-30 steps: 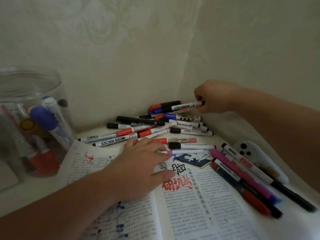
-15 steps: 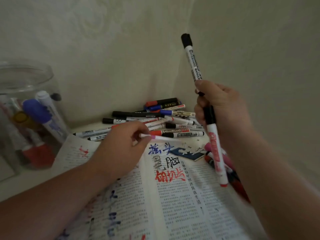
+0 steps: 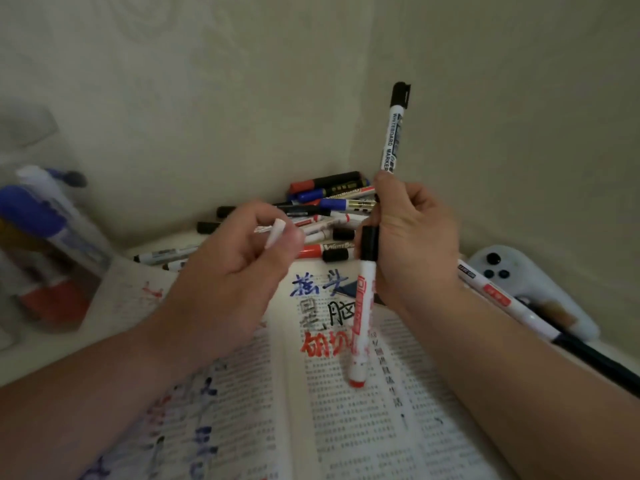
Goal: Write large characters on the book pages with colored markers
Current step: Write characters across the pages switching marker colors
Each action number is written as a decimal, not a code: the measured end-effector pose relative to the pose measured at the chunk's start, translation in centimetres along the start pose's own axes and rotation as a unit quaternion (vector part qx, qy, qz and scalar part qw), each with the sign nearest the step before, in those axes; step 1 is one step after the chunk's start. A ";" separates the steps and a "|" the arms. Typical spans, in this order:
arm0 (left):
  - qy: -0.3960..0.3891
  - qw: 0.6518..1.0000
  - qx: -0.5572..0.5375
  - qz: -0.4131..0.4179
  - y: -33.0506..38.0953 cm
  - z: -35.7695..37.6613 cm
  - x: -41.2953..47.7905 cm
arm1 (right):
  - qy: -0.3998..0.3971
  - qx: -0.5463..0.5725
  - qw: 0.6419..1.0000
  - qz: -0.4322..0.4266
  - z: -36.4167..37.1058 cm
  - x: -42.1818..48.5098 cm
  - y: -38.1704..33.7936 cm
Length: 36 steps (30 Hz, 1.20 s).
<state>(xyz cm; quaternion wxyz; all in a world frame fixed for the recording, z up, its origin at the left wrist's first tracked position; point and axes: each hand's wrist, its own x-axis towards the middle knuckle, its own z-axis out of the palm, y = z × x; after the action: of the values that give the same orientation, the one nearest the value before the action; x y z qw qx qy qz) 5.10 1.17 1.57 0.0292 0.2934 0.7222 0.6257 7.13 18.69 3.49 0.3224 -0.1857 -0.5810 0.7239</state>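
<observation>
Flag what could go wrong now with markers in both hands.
The right hand grips two at once, a black-capped white whiteboard marker pointing up and a red-ended white marker hanging down; the lower one may slip onto the open printed book. The left hand pinches a slim white marker, so no hand steadies it.

Open scribbled book (image 3: 346,427), upright black-capped marker (image 3: 393,133)

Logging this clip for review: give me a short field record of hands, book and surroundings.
left hand: pinches a pale marker
right hand: grips a black-capped marker pointing up and a red-ended marker pointing down
book: open, large blue, black and red characters on its pages
marker pile: behind the book, in the wall corner
jar: far left, markers inside
</observation>
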 end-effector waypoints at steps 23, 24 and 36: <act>-0.066 0.827 -0.474 -0.297 -1.1 -2.7 1.7 | -0.196 0.047 0.980 0.000 -2.0 0.0 -1.2; -0.070 0.834 -0.460 -0.295 -1.1 -2.6 1.6 | -0.193 0.046 0.980 0.003 -2.0 0.1 -1.0; -0.076 0.890 -0.355 -0.275 -0.4 -1.3 1.4 | -0.322 -0.006 0.945 0.055 -0.4 -2.5 0.6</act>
<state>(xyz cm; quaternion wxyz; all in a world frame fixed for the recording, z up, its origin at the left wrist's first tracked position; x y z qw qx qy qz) 3.22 0.60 1.93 0.3567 0.0998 0.4996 0.7831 9.05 17.25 2.57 0.0766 0.0236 -0.6470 0.7583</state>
